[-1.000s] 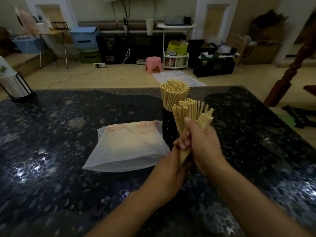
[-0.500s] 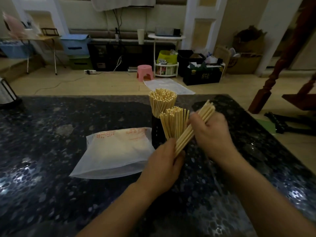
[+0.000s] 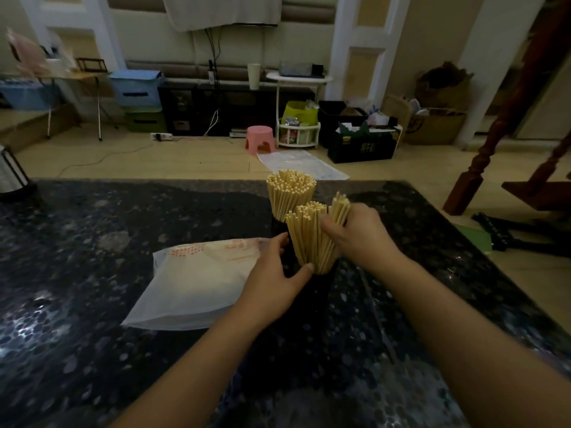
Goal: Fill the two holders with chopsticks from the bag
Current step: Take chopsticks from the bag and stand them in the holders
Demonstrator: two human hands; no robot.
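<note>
Two dark holders stand mid-table, one behind the other, hard to make out against the dark top. The far holder's chopsticks (image 3: 290, 193) stand packed upright. The near holder (image 3: 321, 282) carries a fanned bunch of chopsticks (image 3: 309, 236). My left hand (image 3: 275, 279) cups the near holder's left side, thumb at the base of the bunch. My right hand (image 3: 355, 236) grips a small bundle of chopsticks (image 3: 340, 208) against the bunch's right side. The white plastic bag (image 3: 197, 282) lies flat to the left.
The dark speckled stone table (image 3: 92, 304) fills the lower view. A black wire stand with a white object (image 3: 9, 177) sits at its far left edge. A thin dark rod (image 3: 377, 316) lies on the table beside my right forearm. Beyond the table are floor and clutter.
My right hand has swung its tilted bundle upright and pressed it against the bunch in the near holder. My left hand has slid down to the holder's side. The camera has tilted up.
</note>
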